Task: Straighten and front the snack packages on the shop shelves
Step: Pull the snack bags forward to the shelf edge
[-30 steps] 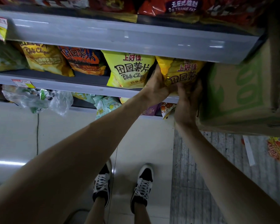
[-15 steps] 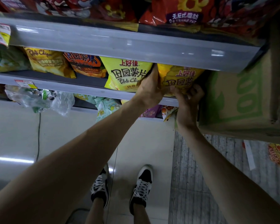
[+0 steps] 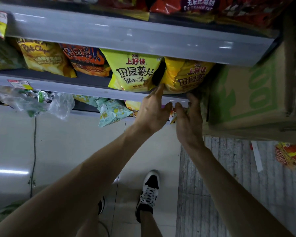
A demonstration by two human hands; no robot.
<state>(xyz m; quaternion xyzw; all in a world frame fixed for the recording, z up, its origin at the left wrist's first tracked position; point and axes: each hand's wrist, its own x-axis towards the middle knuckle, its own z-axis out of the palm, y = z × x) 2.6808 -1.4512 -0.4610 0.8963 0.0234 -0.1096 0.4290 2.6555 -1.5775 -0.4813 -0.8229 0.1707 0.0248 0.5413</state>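
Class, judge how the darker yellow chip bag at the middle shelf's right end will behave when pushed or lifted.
The darker yellow chip bag looks puffed and creased, so probably light for its size and yielding in a grip. Its shiny film may slip. Standing on its bottom edge, it would likely tip if pushed high.

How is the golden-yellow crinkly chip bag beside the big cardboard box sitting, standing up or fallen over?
Standing up. The golden-yellow crinkly chip bag rests bottom-down on the grey metal shelf, its words right way up.
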